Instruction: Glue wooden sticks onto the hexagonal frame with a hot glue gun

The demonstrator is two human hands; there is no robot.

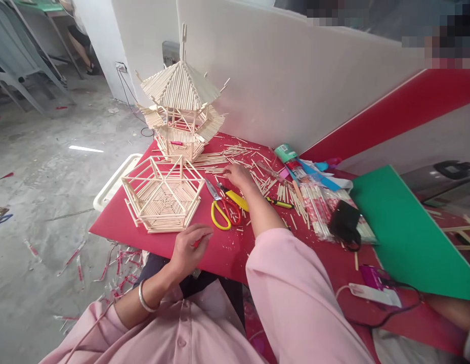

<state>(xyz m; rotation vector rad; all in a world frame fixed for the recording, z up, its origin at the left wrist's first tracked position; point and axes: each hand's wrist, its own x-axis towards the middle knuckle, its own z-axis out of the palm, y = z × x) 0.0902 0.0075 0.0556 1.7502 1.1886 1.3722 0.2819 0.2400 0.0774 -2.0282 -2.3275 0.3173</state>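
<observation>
My right hand (238, 177) reaches over a spread of thin wooden sticks (212, 161), its fingertips bent down among them. Whether a stick is between those fingers is too small to see. Near the table's front edge, my left hand (189, 248) hovers with curled fingers and the thumb close to them; I cannot make out anything held. Just beyond it sits an eight-sided stick frame (164, 199) with a ringed stick floor. Scissors (222, 211) with yellow and red handles lie beside the frame. A yellow utility knife (237, 198) is partly under my right forearm.
A roofed stick pavilion (181, 96) stands at the table's far end by the wall. On the right lie bagged sticks (314, 212), a black device (344, 220), a green board (405, 232) and a white power strip (373, 293). Torn wrappers (119, 268) litter the floor.
</observation>
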